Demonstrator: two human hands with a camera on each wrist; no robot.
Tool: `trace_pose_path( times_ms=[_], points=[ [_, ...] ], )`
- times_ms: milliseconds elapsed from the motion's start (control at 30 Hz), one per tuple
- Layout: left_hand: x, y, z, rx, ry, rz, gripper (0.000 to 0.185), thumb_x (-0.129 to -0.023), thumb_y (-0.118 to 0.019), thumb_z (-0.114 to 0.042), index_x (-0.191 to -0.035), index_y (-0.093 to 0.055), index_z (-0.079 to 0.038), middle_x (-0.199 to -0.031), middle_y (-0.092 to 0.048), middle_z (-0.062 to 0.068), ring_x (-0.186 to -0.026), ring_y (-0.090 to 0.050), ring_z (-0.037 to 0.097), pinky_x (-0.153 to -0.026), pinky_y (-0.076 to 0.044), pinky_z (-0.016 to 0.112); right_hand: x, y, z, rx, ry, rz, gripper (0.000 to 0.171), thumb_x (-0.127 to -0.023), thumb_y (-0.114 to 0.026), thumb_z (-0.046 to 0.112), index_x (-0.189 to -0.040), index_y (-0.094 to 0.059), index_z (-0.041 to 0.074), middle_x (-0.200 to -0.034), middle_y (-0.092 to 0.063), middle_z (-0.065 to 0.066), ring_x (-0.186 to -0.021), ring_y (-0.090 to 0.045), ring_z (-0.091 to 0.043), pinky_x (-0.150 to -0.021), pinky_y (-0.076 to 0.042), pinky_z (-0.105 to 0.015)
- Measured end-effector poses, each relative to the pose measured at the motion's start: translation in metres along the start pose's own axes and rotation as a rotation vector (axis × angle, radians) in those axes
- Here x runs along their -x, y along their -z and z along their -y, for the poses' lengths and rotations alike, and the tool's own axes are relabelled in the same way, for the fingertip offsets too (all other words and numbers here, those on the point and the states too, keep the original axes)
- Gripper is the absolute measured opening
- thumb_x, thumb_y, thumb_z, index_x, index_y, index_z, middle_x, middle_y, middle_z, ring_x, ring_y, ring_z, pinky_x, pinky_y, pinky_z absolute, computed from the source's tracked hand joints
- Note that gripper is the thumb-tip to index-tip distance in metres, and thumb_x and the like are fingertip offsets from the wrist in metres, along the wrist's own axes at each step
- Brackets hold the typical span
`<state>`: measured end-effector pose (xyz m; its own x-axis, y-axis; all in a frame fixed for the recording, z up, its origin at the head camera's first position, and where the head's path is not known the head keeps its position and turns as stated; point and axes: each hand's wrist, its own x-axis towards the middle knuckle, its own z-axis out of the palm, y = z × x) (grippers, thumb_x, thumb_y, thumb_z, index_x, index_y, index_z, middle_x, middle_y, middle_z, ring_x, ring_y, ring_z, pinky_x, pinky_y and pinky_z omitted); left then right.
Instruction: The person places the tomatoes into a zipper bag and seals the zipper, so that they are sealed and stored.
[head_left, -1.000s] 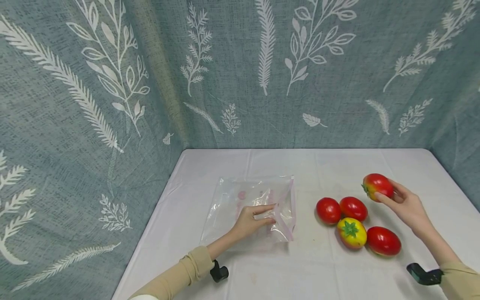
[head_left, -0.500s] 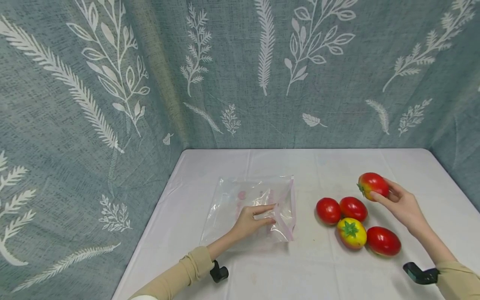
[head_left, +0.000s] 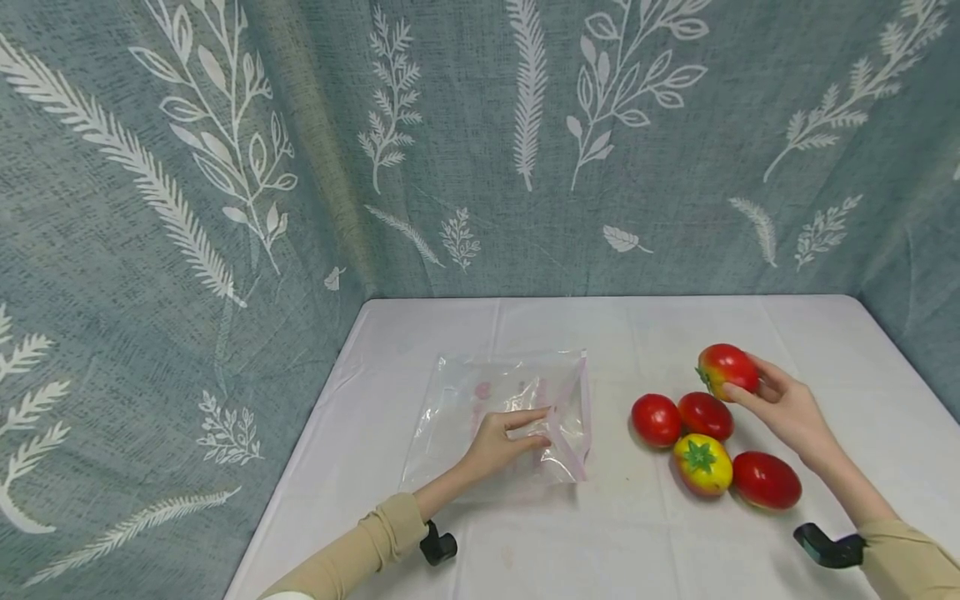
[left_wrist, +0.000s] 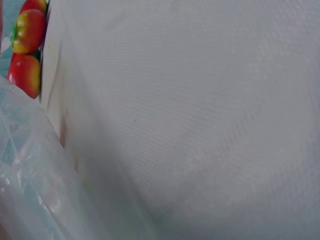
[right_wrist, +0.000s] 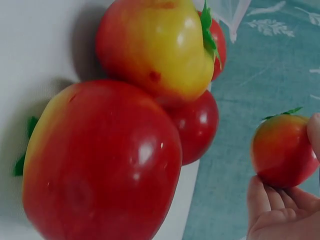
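Tomato (head_left: 726, 367) is sitting pinched in your right hand (head_left: 783, 408), raised above the table's (head_left: 660, 533) right side. Your left hand (head_left: 501, 442) is pinching the bag's (head_left: 495, 400) mouth mid-table; it could flop shut and block entry.

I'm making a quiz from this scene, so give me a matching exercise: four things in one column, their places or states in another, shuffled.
Things:
1. plastic bag
2. yellow tomato
3. left hand
4. right hand

States:
A. holds a tomato above the table
B. lies flat, clear
C. pinches the bag's edge
D. rests among red tomatoes

Pairs: 1-B, 2-D, 3-C, 4-A
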<state>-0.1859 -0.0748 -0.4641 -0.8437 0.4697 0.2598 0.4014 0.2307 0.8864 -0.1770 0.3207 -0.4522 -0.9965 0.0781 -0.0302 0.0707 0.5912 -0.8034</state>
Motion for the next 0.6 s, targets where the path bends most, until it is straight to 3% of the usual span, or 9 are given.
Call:
trace_pose_path(
  times_ms=[67,133,333,600],
  points=[
    [0.0,0.0,0.0,-0.001,0.0,0.001,0.039,-0.077,-0.073,0.0,-0.114,-0.064,0.007,-0.119,-0.064,0.018,-0.113,-0.059,0.033,-0.097,-0.05,0.031,0.002,-0.002,0.006,0.009,0.0,0.002,0.077,-0.093,-0.056,0.042,-0.151,-0.019,0.008,-0.145,-0.033,-0.031,-0.127,-0.043,-0.044,-0.091,-0.051,-0.045],
    [0.0,0.0,0.0,-0.004,0.001,0.001,0.039,-0.076,-0.073,0.0,-0.114,-0.064,0.007,-0.119,-0.064,0.018,-0.113,-0.059,0.033,-0.097,-0.05,0.031,0.004,-0.001,0.012,-0.001,0.029,0.04,0.078,-0.094,-0.055,0.041,-0.15,-0.016,0.002,-0.145,-0.03,-0.036,-0.125,-0.038,-0.054,-0.093,-0.043,-0.053],
    [0.0,0.0,0.0,-0.009,0.003,0.0,0.039,-0.076,-0.073,0.0,-0.114,-0.064,0.007,-0.119,-0.064,0.018,-0.113,-0.059,0.033,-0.097,-0.049,0.032,0.005,-0.006,0.023,0.008,0.024,0.052,0.076,-0.095,-0.055,0.037,-0.15,-0.017,0.001,-0.145,-0.031,-0.035,-0.125,-0.039,-0.053,-0.091,-0.044,-0.049],
    [0.0,-0.001,0.0,-0.009,0.004,-0.005,0.039,-0.076,-0.073,0.0,-0.114,-0.065,0.006,-0.118,-0.064,0.018,-0.113,-0.059,0.032,-0.097,-0.05,0.031,0.007,-0.014,0.033,-0.015,0.029,0.079,0.078,-0.094,-0.056,0.039,-0.15,-0.017,0.001,-0.146,-0.031,-0.033,-0.128,-0.037,-0.052,-0.095,-0.042,-0.056]
  ],
)
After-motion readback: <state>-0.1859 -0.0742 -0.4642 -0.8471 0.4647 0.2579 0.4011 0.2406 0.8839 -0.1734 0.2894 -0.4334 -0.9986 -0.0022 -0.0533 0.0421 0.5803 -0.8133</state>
